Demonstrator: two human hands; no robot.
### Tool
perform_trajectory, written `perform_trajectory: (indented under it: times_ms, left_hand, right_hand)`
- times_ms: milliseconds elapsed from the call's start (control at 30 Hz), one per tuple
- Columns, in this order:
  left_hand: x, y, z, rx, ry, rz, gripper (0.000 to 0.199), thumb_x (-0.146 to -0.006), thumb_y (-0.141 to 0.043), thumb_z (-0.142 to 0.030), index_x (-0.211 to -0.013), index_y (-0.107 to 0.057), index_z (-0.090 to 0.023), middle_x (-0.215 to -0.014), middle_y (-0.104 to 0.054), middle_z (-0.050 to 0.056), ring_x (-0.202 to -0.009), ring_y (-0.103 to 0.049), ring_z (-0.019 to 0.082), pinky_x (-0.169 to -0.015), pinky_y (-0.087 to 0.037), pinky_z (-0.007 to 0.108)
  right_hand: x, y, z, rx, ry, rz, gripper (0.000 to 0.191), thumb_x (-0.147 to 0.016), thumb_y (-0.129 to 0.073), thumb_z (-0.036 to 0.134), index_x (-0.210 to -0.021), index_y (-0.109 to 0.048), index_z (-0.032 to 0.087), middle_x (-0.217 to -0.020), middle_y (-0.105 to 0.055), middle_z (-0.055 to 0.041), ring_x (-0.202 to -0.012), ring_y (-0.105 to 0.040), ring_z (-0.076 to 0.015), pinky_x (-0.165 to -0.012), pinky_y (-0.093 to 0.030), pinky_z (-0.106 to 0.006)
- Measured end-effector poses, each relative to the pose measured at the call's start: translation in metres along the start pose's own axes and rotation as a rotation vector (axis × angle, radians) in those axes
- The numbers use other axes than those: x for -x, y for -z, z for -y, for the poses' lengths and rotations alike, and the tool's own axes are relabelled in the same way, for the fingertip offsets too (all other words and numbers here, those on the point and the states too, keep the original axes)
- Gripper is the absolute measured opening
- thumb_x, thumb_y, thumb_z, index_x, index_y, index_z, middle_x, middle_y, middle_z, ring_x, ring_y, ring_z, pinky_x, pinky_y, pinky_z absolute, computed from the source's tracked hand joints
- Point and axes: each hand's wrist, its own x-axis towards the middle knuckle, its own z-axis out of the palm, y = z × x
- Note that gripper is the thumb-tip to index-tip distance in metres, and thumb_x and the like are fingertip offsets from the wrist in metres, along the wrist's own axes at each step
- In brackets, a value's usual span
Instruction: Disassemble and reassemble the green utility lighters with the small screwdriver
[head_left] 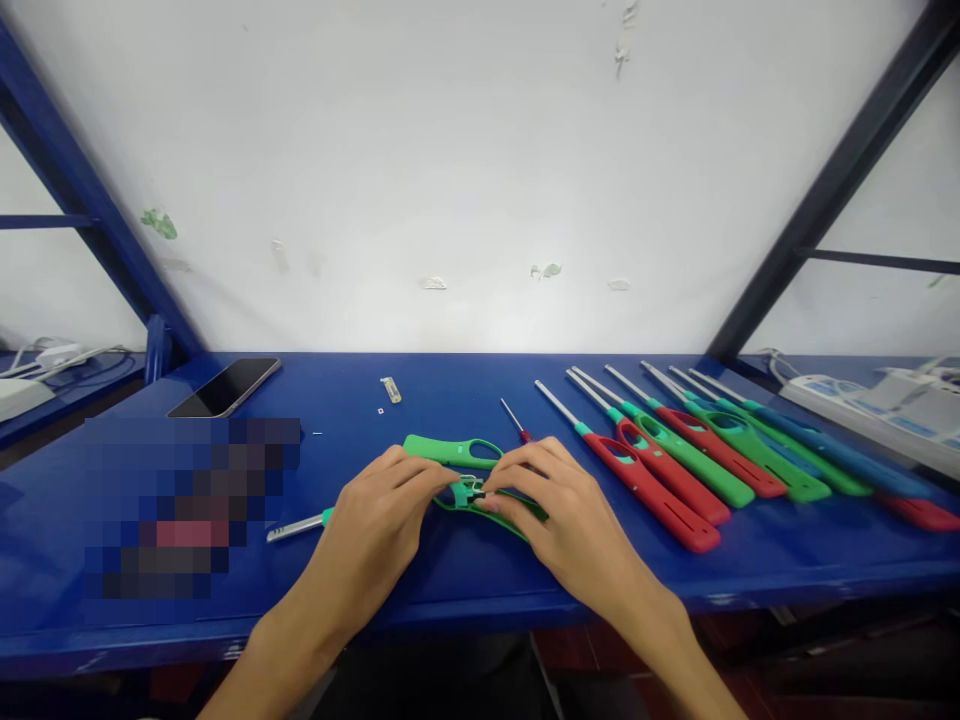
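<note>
A green long-neck lighter [463,492] lies opened up on the blue table, its inner parts and thin wires showing. My left hand [382,505] is closed around its neck end, and the metal tube [295,529] sticks out to the left beneath that hand. With thumb and fingertips together, my right hand [559,500] grips the lighter's handle side and pinches at a small dark part in the middle; the fingers partly hide that part. Just behind both hands rests a loose green half shell [439,451] with a finger loop.
Several long-neck lighters [660,475] in red, green and blue lie in a row at right. A small screwdriver [514,420] lies behind my right hand. Farther back are a small clear piece [391,390] and a phone [225,388]. A pixelated patch covers the left.
</note>
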Motion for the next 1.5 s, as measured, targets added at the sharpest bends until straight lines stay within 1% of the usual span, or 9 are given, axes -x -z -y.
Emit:
perform_trajectory:
  times_ms: [233, 467, 600, 800, 867, 1067, 1200, 1300, 1500]
  left_hand:
    - [0.0, -0.002, 0.004, 0.018, 0.028, 0.035, 0.025, -0.1, -0.056, -0.003, -0.109, -0.072, -0.021, -0.099, -0.078, 0.0, -0.085, -0.06, 0.019, -0.075, -0.053, 0.031]
    - [0.001, 0.0, 0.002, 0.069, 0.044, 0.024, 0.018, -0.103, -0.059, -0.012, -0.106, -0.072, -0.023, -0.099, -0.077, 0.0, -0.089, -0.064, 0.019, -0.08, -0.055, 0.031]
    - [0.001, 0.002, -0.001, 0.094, 0.048, 0.013, 0.015, -0.102, -0.062, -0.012, -0.107, -0.072, -0.023, -0.097, -0.076, 0.0, -0.089, -0.064, 0.018, -0.08, -0.054, 0.03]
    - [0.003, 0.001, -0.003, 0.113, 0.047, 0.017, 0.018, -0.101, -0.063, -0.009, -0.11, -0.071, -0.022, -0.1, -0.075, 0.0, -0.09, -0.062, 0.018, -0.082, -0.053, 0.031]
    - [0.004, 0.0, -0.004, 0.119, 0.048, 0.022, 0.019, -0.101, -0.062, -0.009, -0.11, -0.071, -0.022, -0.101, -0.075, 0.001, -0.091, -0.062, 0.018, -0.082, -0.053, 0.031]
    - [0.002, 0.005, -0.007, 0.148, 0.064, 0.023, 0.018, -0.102, -0.062, -0.014, -0.113, -0.071, -0.025, -0.104, -0.077, 0.0, -0.095, -0.065, 0.019, -0.085, -0.055, 0.031]
    - [0.011, 0.018, 0.001, 0.065, 0.202, 0.04, 0.019, -0.101, -0.067, -0.033, -0.119, -0.072, -0.03, -0.115, -0.076, 0.002, -0.107, -0.066, 0.024, -0.094, -0.055, 0.039]
    - [0.021, 0.024, 0.01, -0.017, 0.29, 0.105, 0.025, -0.101, -0.063, -0.048, -0.116, -0.075, -0.031, -0.115, -0.074, 0.004, -0.102, -0.068, 0.027, -0.09, -0.056, 0.044]
    - [0.025, 0.019, 0.016, 0.002, 0.283, 0.142, 0.027, -0.107, -0.053, -0.042, -0.1, -0.075, -0.027, -0.102, -0.074, 0.002, -0.095, -0.068, 0.023, -0.085, -0.055, 0.036]
  right_hand:
    - [0.001, -0.001, 0.002, 0.012, -0.049, 0.027, 0.013, -0.096, -0.076, 0.037, -0.093, -0.071, 0.025, -0.098, -0.076, 0.0021, -0.091, -0.064, -0.0197, -0.087, -0.047, -0.039]
    - [0.002, -0.003, -0.002, 0.044, -0.026, 0.055, 0.009, -0.103, -0.067, 0.027, -0.098, -0.073, 0.024, -0.102, -0.079, -0.0004, -0.093, -0.069, -0.0203, -0.093, -0.049, -0.04]
    - [0.002, 0.0, 0.001, 0.027, -0.053, 0.056, 0.008, -0.103, -0.067, 0.031, -0.105, -0.073, 0.027, -0.105, -0.08, -0.0001, -0.096, -0.071, -0.021, -0.09, -0.05, -0.039]
    - [0.004, -0.001, 0.004, 0.087, -0.048, 0.06, 0.045, -0.094, -0.077, 0.044, -0.134, -0.063, 0.029, -0.121, -0.076, -0.0033, -0.109, -0.068, -0.0261, -0.101, -0.05, -0.047]
    - [0.004, -0.002, 0.003, 0.115, -0.021, 0.072, 0.043, -0.096, -0.074, 0.044, -0.135, -0.064, 0.029, -0.123, -0.074, -0.0042, -0.11, -0.067, -0.0261, -0.104, -0.05, -0.048]
    - [0.001, -0.004, 0.002, 0.108, 0.025, 0.103, 0.018, -0.102, -0.066, 0.035, -0.115, -0.074, 0.026, -0.106, -0.077, -0.0036, -0.098, -0.068, -0.0228, -0.098, -0.053, -0.044]
    - [0.001, -0.005, 0.0, 0.071, 0.024, 0.097, 0.017, -0.102, -0.065, 0.035, -0.113, -0.074, 0.024, -0.109, -0.077, -0.003, -0.099, -0.069, -0.0218, -0.107, -0.05, -0.045]
    - [0.001, -0.005, 0.0, 0.064, 0.023, 0.097, 0.019, -0.102, -0.066, 0.034, -0.116, -0.074, 0.024, -0.11, -0.076, -0.0033, -0.1, -0.069, -0.0221, -0.104, -0.052, -0.044]
    - [0.0, -0.003, 0.003, 0.061, 0.03, 0.127, 0.02, -0.103, -0.064, 0.031, -0.12, -0.074, 0.025, -0.108, -0.075, -0.0026, -0.1, -0.067, -0.0218, -0.095, -0.054, -0.04]
